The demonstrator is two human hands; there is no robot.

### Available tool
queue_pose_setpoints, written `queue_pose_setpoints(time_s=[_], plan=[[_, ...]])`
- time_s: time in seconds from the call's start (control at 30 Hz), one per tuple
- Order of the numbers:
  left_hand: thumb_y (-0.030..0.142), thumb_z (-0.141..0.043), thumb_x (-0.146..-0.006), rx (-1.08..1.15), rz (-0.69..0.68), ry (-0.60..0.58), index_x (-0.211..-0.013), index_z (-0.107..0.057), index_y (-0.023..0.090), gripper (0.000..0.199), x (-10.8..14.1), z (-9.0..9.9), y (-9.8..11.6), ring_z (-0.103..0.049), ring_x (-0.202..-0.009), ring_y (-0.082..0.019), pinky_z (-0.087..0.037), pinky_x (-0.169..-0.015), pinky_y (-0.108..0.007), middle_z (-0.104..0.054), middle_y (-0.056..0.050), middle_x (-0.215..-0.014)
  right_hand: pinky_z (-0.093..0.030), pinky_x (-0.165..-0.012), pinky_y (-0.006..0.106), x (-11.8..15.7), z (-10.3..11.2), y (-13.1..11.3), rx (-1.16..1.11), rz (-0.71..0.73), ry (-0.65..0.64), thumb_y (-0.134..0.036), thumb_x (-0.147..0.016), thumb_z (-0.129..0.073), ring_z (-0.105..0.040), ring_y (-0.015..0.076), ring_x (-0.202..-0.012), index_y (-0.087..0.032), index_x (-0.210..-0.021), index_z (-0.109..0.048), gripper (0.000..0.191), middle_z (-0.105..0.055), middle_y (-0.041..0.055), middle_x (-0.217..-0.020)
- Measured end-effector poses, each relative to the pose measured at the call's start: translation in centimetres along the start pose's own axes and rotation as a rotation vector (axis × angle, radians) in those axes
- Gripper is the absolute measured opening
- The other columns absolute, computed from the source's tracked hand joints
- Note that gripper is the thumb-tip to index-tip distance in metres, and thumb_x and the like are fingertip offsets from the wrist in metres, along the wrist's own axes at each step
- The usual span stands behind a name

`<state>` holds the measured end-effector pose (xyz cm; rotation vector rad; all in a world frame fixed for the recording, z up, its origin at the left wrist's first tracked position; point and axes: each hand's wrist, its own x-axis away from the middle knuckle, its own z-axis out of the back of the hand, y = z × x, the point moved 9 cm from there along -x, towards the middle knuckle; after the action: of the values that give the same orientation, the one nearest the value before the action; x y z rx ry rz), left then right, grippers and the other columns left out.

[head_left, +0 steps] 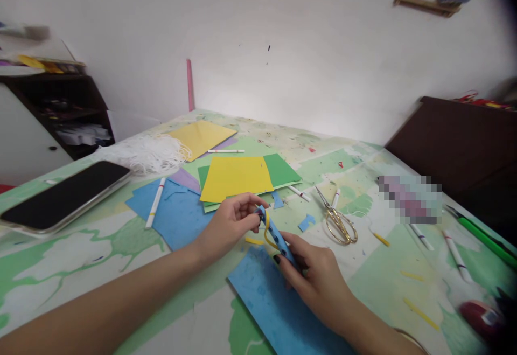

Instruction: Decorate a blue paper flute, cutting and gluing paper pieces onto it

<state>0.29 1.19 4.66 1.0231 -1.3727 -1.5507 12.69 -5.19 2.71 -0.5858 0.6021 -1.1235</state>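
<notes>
Landmark = yellow sheet [238, 177], lying flat on top of green sheets [283, 171], approx. mid-table; near side = wearer's side.

Blue strip [278, 238]: held up in both hands, just off near side of yellow sheet, toward its R. Narrow, dark spots on face. Thin yellow band [267, 225] runs along its L side, bowed out.

L hand [238, 217]: nr yellow sheet's near edge; thumb + fingertips drawn together on strip's upper end, tight pinch. Exact contact partly hidden by fingers.

R hand [317, 269]: farther out on near side, to R; thumb + fingers closed on strip's lower end, no visible gap. Dark nail on thumb.

Blue sheet [262, 290]: below R hand, near side of yellow sheet. 2nd lg. blue piece [173, 209] to L of yellow sheet, w/ white marker [155, 204] on it.

Gold-handled scissors [339, 223]: R of yellow sheet, slightly nearer, blades part open. Blue scrap [307, 222] betw. scissors & yellow sheet.

Phone [67, 193]: well to L of yellow sheet, screen dark. White string bundle [149, 153]: L & beyond. Green-handled cutter [484, 236]: well to R.
</notes>
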Motion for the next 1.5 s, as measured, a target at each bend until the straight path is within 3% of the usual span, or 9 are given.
queue_pose_setpoints(time_s=[0.23, 0.57, 1.2, 1.5], plan=[[0.020, -0.055, -0.067, 0.035, 0.009, -0.006, -0.090, -0.059, 0.011, 0.025, 0.06, -0.07, 0.14, -0.051, -0.058, -0.009, -0.043, -0.060, -0.022, -0.055, 0.002, -0.065, -0.037, -0.049, 0.019, 0.14, -0.21, -0.14, -0.028, 0.003, -0.022, -0.027, -0.091, -0.043, -0.049, 0.0100, -0.047, -0.016, -0.120, -0.052, 0.032, -0.054, -0.0040, -0.054], [0.017, -0.049, -0.065, 0.024, -0.006, -0.011, -0.085, -0.058, 0.012, 0.023, -0.15, -0.09, -0.28, -0.049, -0.056, -0.008, -0.042, -0.056, -0.022, -0.054, 0.002, -0.064, -0.038, -0.051, 0.020, 0.09, -0.26, -0.18, -0.012, 0.023, -0.034, -0.026, -0.090, -0.043, -0.050, 0.0107, -0.050, -0.019, -0.119, -0.053, 0.031, -0.057, -0.0032, -0.056], [0.015, -0.045, -0.065, 0.002, 0.008, -0.048, -0.089, -0.059, 0.013, 0.028, -0.23, -0.33, -0.73, -0.051, -0.058, -0.009, -0.043, -0.060, -0.022, -0.054, 0.002, -0.065, -0.036, -0.049, 0.018, -0.07, -0.70, -0.30, -0.126, -0.024, -0.094, -0.023, -0.089, -0.044, -0.049, 0.0089, -0.047, -0.018, -0.090, -0.056, 0.013, -0.057, -0.0043, -0.052], [0.015, -0.047, -0.068, 0.030, -0.009, -0.046, -0.091, -0.057, 0.012, 0.025, -0.14, -0.16, -0.40, -0.051, -0.060, -0.009, -0.043, -0.062, -0.023, -0.053, 0.001, -0.069, -0.036, -0.047, 0.017, -0.09, -0.58, -0.07, -0.150, -0.035, -0.085, -0.023, -0.089, -0.045, -0.050, 0.0084, -0.045, -0.017, -0.104, -0.058, 0.021, -0.056, -0.0049, -0.050]])
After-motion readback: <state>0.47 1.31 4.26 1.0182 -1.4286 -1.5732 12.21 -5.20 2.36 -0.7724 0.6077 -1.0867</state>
